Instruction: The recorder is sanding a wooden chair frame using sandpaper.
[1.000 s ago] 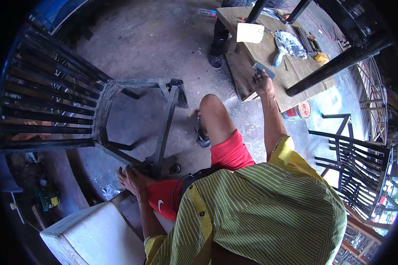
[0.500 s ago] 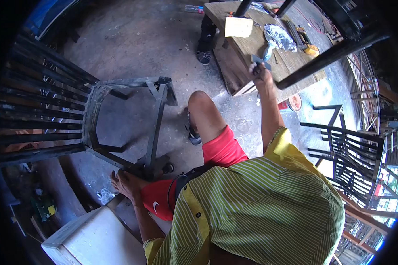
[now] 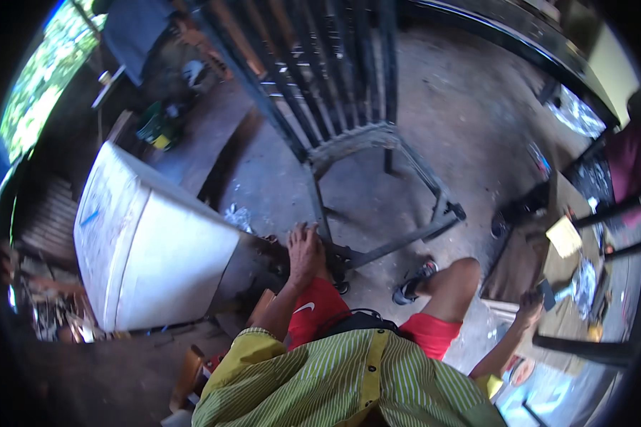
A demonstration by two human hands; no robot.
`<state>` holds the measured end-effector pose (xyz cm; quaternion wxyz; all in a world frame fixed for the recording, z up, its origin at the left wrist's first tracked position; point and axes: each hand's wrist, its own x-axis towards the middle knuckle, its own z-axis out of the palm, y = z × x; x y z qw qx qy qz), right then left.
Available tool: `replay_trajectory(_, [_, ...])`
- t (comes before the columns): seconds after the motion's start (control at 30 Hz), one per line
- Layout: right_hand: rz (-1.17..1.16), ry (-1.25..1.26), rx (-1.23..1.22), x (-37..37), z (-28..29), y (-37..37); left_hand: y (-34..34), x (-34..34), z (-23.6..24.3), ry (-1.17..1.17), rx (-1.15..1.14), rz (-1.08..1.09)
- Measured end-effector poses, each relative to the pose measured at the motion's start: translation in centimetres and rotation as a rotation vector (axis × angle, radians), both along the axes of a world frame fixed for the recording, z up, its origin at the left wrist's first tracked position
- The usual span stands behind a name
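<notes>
My left hand (image 3: 303, 252) rests over my left knee with its fingers extended and slightly bent, beside the lower frame of a dark slatted wooden chair (image 3: 349, 139) with greyish patches on its seatless frame. In my right hand (image 3: 528, 309) is a small dark rectangular pad (image 3: 546, 294), held at the edge of a wooden worktable (image 3: 516, 263) on my right. Close by on that table are a yellowish sheet of paper (image 3: 564, 236), a light blue handled tool (image 3: 565, 292) and a crumpled plastic bag (image 3: 585, 285).
A large white box-like object (image 3: 167, 256) stands at my left. Another person's leg (image 3: 520, 206) and purple garment (image 3: 630, 164) are beyond the worktable. A green container (image 3: 153, 128) and crumpled plastic (image 3: 236, 217) lie on the floor. Dark table legs (image 3: 584, 347) cross the right side.
My view has swung left, bringing the chair to the top middle and shifting the worktable to the far right. My left hand stays at my knee; my right still holds the pad.
</notes>
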<state>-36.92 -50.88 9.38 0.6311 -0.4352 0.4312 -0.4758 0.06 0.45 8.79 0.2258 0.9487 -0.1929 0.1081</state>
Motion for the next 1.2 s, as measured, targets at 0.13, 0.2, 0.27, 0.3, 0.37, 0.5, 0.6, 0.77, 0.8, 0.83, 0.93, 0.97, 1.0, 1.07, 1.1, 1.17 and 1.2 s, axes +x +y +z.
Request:
replay_trajectory(0.13, [0.051,0.205,-0.278,10.5,-0.9,5.2,0.0,-0.3,-0.2,-0.049,0.012,-0.012])
replay_trajectory(0.2, [0.250,-0.032,-0.108,16.9,-1.0,8.3,-0.1,-0.3,-0.4,-0.102,0.034,-0.017])
replay_trajectory(0.27, [0.311,0.202,-0.176,22.5,-1.3,10.0,-0.1,-0.3,-0.5,-0.074,0.064,-0.008])
replay_trajectory(0.3, [0.253,0.223,-0.157,24.4,-1.7,10.5,-0.2,-0.4,-0.5,-0.068,0.073,0.001])
replay_trajectory(0.37, [0.198,0.148,-0.169,26.9,-2.8,10.9,-0.1,-0.4,-0.5,-0.069,0.099,0.010])
replay_trajectory(0.5, [0.128,0.110,0.033,27.7,-4.8,9.1,-0.4,-0.3,-0.3,-0.040,0.119,0.030])
replay_trajectory(0.6, [0.082,-0.005,-0.010,27.6,-5.0,7.8,-0.9,0.2,-0.1,-0.033,0.148,0.044])
replay_trajectory(0.77, [-0.061,-0.070,0.015,27.0,-2.6,6.1,-0.5,0.5,-0.4,-0.003,0.143,0.152])
replay_trajectory(0.8, [-0.076,-0.107,0.017,26.7,-2.1,5.9,-0.2,0.6,-0.5,-0.020,0.141,0.175])
replay_trajectory(0.83, [-0.070,-0.144,0.027,26.4,-1.6,5.5,0.3,0.8,-0.5,-0.003,0.118,0.189])
replay_trajectory(0.93, [-0.027,-0.251,0.103,25.8,-0.9,4.8,1.9,2.6,0.6,0.044,0.085,0.277])
replay_trajectory(0.97, [-0.011,-0.271,0.162,25.8,-0.8,4.7,2.5,3.8,1.5,0.016,-0.007,0.279])
replay_trajectory(1.0, [0.002,-0.294,0.221,26.0,-0.8,4.7,2.9,5.5,2.9,0.017,-0.045,0.310])
replay_trajectory(1.07, [0.042,-0.324,0.273,26.6,-0.8,4.9,3.2,9.7,6.7,-0.267,-0.131,0.148])
replay_trajectory(1.1, [0.024,-0.299,0.285,27.1,-0.8,5.0,3.2,11.8,9.2,-0.282,-0.085,0.152])
replay_trajectory(1.17, [-0.004,-0.241,0.289,27.9,-0.8,5.5,2.6,15.7,15.0,-0.299,0.062,0.222])
replay_trajectory(1.2, [-0.014,-0.216,0.284,28.3,-0.7,5.7,2.1,16.9,17.9,-0.144,-0.186,0.161])
